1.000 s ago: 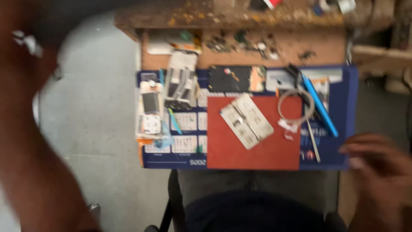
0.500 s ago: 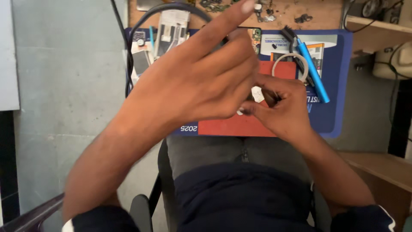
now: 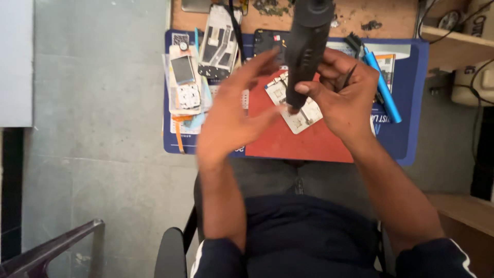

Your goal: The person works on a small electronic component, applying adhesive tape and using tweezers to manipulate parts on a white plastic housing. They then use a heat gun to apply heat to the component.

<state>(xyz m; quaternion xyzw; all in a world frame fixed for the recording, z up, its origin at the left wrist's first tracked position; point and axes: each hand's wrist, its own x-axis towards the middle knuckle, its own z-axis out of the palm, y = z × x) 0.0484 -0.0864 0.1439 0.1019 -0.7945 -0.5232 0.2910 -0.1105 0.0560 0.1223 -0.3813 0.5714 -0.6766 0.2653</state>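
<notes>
My right hand (image 3: pixel 346 91) grips a thick black pen-shaped power tool (image 3: pixel 307 46) held upright, its tip down on a white phone circuit board (image 3: pixel 298 110). That board lies on a red mat (image 3: pixel 309 139) set on a blue work mat (image 3: pixel 406 134). My left hand (image 3: pixel 231 116) is blurred, fingers spread, beside the tool and just left of the board; nothing shows in it.
Opened phone parts (image 3: pixel 185 85) and a phone frame (image 3: pixel 218 44) lie at the blue mat's left. A blue pen-like tool (image 3: pixel 383 90) lies at the right. The wooden bench (image 3: pixel 375 13) holds scattered small parts. A shelf (image 3: pixel 458 41) with cables stands right. Grey floor lies left.
My right hand now holds the black tool upright over the board. My left hand has dropped from in front of the camera to beside the tool.
</notes>
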